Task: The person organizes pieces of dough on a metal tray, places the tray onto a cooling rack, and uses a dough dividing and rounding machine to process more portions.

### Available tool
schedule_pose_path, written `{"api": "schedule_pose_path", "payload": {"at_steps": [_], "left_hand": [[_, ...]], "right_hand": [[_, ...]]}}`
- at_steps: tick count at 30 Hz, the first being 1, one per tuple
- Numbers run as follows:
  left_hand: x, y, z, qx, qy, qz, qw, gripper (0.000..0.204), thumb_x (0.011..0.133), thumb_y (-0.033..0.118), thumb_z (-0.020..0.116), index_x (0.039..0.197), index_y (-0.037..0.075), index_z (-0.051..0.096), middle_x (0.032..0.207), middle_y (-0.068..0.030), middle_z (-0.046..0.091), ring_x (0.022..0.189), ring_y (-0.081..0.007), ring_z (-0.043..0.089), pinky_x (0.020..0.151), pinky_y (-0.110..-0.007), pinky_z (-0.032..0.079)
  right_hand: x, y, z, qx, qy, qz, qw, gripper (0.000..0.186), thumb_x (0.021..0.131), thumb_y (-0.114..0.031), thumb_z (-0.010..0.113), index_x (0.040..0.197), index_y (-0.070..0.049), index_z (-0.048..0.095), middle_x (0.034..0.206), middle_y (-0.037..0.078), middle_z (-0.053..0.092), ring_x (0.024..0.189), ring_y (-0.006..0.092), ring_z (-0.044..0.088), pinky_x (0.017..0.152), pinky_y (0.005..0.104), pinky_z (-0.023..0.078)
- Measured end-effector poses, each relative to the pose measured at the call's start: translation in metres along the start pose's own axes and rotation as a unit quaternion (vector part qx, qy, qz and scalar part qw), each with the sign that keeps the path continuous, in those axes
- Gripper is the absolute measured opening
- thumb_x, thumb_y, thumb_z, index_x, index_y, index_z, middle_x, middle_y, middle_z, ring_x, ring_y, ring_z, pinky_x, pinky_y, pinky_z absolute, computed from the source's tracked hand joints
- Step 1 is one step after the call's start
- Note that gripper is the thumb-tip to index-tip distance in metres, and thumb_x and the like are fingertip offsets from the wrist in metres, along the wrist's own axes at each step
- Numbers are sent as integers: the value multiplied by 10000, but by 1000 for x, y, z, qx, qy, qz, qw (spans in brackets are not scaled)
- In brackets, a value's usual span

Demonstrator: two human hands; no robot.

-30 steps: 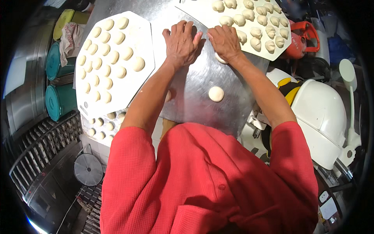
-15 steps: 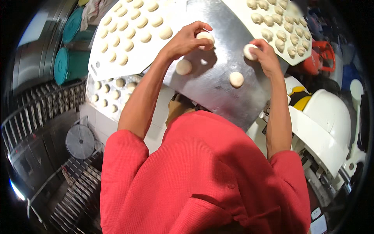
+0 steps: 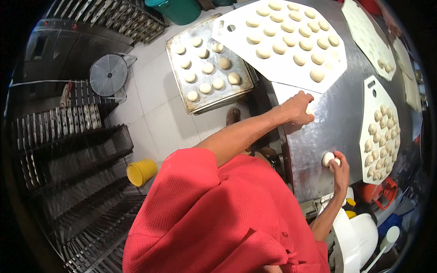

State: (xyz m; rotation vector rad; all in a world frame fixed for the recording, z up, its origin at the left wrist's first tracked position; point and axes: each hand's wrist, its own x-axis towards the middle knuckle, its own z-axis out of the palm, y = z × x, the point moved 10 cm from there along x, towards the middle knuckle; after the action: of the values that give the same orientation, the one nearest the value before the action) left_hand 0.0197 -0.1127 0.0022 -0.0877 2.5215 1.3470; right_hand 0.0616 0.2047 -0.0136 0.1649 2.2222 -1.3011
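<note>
My left hand (image 3: 297,109) reaches over the steel tabletop (image 3: 314,136), beside the near corner of a white board (image 3: 241,50) carrying several rows of round dough pieces. Its fingers curl around a dough ball (image 3: 310,110), mostly hidden behind them. Closer to the table's right end, my right hand (image 3: 340,172) has its thumb and fingers closed on another dough ball (image 3: 327,159) at the steel surface. A second pale piece shows between those fingers, too covered to make out fully. One dough piece (image 3: 317,75) sits near the board's edge, closest to my left hand.
A second white board (image 3: 369,93) holds several shaped dough pieces; another board (image 3: 364,32) lies farther back. Left of the table, a metal tray (image 3: 175,75) carries dough balls. Around stand a yellow bucket (image 3: 142,173), green bin (image 3: 182,13), racks (image 3: 59,120) and a white machine (image 3: 357,236).
My view has swung left, bringing the tray and yellow bucket into sight. My left hand has carried its dough ball toward the board's edge; the right hand stays at the table with dough.
</note>
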Motion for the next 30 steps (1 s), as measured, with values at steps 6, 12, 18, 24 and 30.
{"api": "schedule_pose_path", "payload": {"at_steps": [6,12,18,24,30], "left_hand": [[6,-20,10,-142,-19,23,989,563,862,278,655,1326,-26,555,1286,-281,529,1211,-407,548,1053,-434,451],[33,25,29,35,-52,80,995,354,754,192,759,999,-58,702,1173,-292,585,1056,-400,651,876,-457,560],[12,9,0,-48,-146,147,977,282,697,111,741,940,-29,714,1054,-266,677,891,-389,714,784,-462,586],[-99,-171,-164,-306,-7,14,952,298,786,269,786,1034,112,735,1033,-107,677,996,-278,652,860,-391,524],[-109,-430,-383,-216,332,-212,893,419,816,273,803,1172,71,715,1056,-98,744,931,-217,707,831,-344,550]], "right_hand": [[-3,13,-15,-19,-6,50,999,456,841,-89,698,1280,-5,608,1138,75,624,1040,166,589,934,291,460],[-7,9,-31,-73,85,62,992,250,800,-123,758,983,-84,593,863,-32,563,760,91,481,712,251,402],[-28,-22,-22,-71,179,109,975,220,823,-117,734,996,-81,602,881,-5,586,759,90,513,665,245,416],[36,-189,249,21,-90,62,994,341,873,-185,689,1175,-44,613,983,30,640,866,105,590,726,258,479],[164,-304,525,-131,-156,-229,952,357,920,-229,690,1174,-4,581,1096,193,677,1048,288,653,932,396,489]]}}
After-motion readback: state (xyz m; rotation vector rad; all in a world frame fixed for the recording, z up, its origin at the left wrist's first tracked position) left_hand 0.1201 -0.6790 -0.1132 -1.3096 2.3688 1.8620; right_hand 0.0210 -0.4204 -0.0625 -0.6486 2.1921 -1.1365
